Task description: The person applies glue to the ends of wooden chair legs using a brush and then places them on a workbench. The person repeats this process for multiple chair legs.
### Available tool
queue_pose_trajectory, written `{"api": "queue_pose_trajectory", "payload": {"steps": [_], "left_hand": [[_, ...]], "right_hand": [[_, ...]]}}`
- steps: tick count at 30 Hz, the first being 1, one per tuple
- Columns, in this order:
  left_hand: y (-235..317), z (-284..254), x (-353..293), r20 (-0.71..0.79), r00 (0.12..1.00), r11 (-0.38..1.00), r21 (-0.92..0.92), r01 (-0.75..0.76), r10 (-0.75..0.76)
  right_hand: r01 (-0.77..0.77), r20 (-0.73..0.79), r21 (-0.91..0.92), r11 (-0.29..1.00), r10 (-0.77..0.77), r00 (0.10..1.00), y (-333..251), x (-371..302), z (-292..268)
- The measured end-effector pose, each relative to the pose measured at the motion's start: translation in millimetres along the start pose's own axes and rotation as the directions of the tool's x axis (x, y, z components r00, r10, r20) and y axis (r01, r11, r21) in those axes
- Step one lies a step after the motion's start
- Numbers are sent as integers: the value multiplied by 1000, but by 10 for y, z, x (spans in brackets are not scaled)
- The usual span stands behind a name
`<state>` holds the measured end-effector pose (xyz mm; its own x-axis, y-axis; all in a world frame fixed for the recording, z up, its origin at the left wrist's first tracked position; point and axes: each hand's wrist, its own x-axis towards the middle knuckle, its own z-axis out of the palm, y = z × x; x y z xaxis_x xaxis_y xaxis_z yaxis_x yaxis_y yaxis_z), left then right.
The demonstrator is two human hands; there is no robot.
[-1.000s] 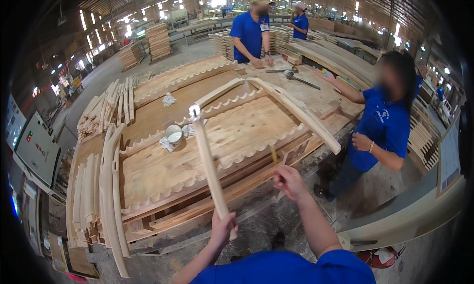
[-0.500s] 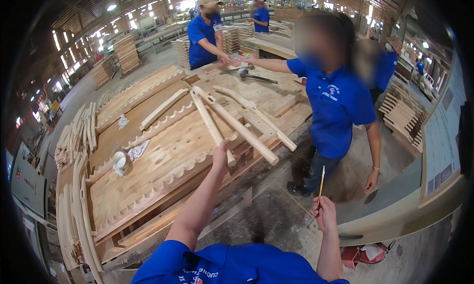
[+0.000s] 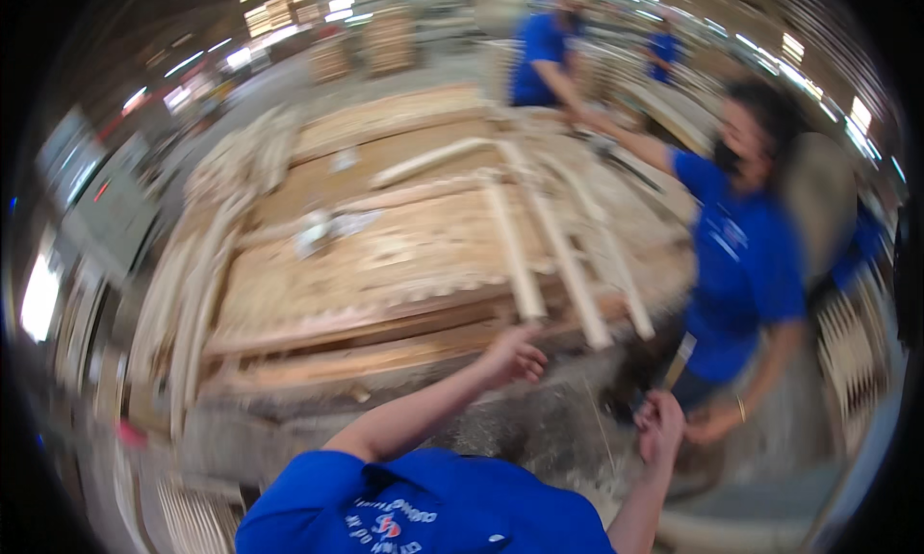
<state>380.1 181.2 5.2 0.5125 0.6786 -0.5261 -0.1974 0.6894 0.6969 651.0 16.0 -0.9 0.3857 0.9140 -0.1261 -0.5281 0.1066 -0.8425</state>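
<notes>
Brush (image 3: 680, 359) and wooden bars (image 3: 511, 248) blurry

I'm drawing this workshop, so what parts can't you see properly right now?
- The brush's lower end: head view, hidden by the right hand.
- Whether the left hand touches the nearest wooden bar: head view, blurred.
- What's inside the white cup: head view, too small and blurred.

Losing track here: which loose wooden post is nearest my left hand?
The post whose end lies beyond your left hand, leftmost of three fanned ahead; the other two end farther right.
</notes>
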Motion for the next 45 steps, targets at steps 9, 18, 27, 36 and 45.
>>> {"api": "queue_pose_trajectory", "payload": {"steps": [9, 18, 27, 36, 45], "left_hand": [[445, -1370, -1598, -168, 898, 798, 544, -259, 406], [916, -2297, -4579, -465, 251, 518, 827, -221, 849], [802, -2828, -6097, -447, -228, 433, 894, -111, 865], [112, -3066, -5038, -593, 476, 760, 515, -396, 649], [276, -3009, -5644, -580, -302, 637, 758, 140, 757]], "right_hand": [[-1, 284, -79, 997, 23, 959, 55, 316, 736], [-131, 425, -320, 938, 266, 865, 588, 90, 2300], [-132, 478, -270, 954, 251, 841, 1806, -308, 3523], [-181, 611, -257, 949, 305, 731, 2045, -453, 4244], [-250, 594, -207, 946, 324, 736, 1836, -98, 3994]]}}
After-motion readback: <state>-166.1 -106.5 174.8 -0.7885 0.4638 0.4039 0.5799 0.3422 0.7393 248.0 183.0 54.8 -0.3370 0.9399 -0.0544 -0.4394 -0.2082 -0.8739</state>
